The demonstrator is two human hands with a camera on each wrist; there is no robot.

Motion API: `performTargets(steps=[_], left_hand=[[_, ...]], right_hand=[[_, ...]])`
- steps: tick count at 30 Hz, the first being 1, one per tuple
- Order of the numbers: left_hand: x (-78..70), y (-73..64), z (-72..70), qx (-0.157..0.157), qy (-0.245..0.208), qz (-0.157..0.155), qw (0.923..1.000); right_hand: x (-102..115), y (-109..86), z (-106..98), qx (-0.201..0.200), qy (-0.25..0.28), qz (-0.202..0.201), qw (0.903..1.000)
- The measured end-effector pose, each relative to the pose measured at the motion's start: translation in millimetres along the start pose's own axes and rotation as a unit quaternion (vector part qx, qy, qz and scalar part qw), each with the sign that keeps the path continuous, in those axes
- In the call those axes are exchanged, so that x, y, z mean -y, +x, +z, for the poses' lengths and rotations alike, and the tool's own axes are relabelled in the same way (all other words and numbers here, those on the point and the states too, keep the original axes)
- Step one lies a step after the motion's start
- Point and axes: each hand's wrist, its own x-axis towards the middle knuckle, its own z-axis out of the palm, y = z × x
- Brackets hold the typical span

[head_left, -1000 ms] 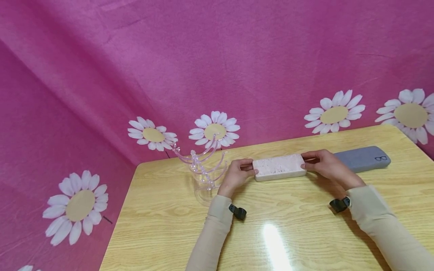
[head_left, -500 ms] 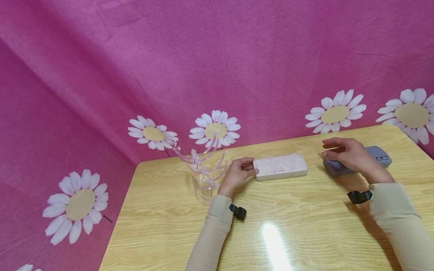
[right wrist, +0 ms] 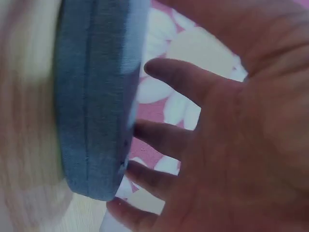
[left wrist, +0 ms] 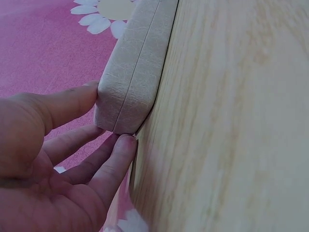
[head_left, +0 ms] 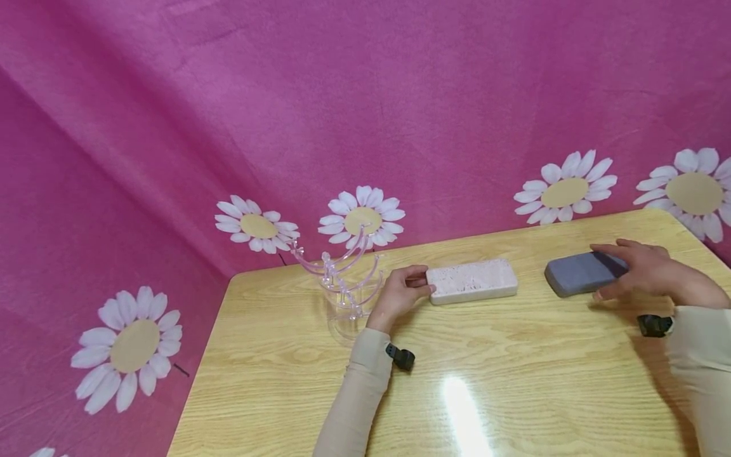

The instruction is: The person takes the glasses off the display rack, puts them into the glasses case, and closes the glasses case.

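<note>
A pale pink-white glasses case (head_left: 471, 280) lies closed on the wooden table, its side seam showing in the left wrist view. At its left end my left hand (head_left: 398, 296) grips it, thumb on the upper edge and fingertips at the lower end. The blue-grey glasses case (head_left: 579, 274) lies to the right, also closed. Over that case's right part is my right hand (head_left: 645, 270), fingers spread. In the right wrist view the fingers (right wrist: 166, 137) reach toward the top and end of the blue-grey case (right wrist: 91, 96); whether they press on it I cannot tell.
A clear stand with curved pinkish arms (head_left: 345, 285) stands just left of my left hand. Behind the wooden table (head_left: 274, 381) hangs a pink cloth (head_left: 434, 114) with large white daisies. The table's back edge runs close behind both cases.
My right hand has let go of the pale glasses case's right end and moved right, over the blue-grey glasses case. My left hand has stayed at the pale case's left end.
</note>
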Motion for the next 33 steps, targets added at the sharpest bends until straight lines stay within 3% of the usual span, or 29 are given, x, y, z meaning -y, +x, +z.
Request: performTargets(steps=[7,14,19,26,33], left_hand=[[-0.3,-1.4,0.3,0.001,0.003,0.000,1.0000],[-2.5,-1.8,0.8,0.000,0.010,-0.006,0.9999],[-7.7,-6.2,1.9,0.001,0.026,-0.004,0.9997],[-14.5,-14.6,2.9,-0.012,0.102,0.002,0.9947],[-17.9,-34.3,0.8,-0.011,0.177,0.032,0.9835]], right_hand=[[9.3,5.9,7.3,-0.003,-0.009,0.041,0.9991],[17.4,10.7,15.2,-0.032,-0.007,0.032,0.9990],[18.4,10.5,16.4,-0.023,0.005,0.042,0.9988],[30.7,10.3,16.9,-0.024,-0.028,0.025,0.9990],[64.0,9.2,20.0,-0.014,-0.021,-0.041,0.9988]])
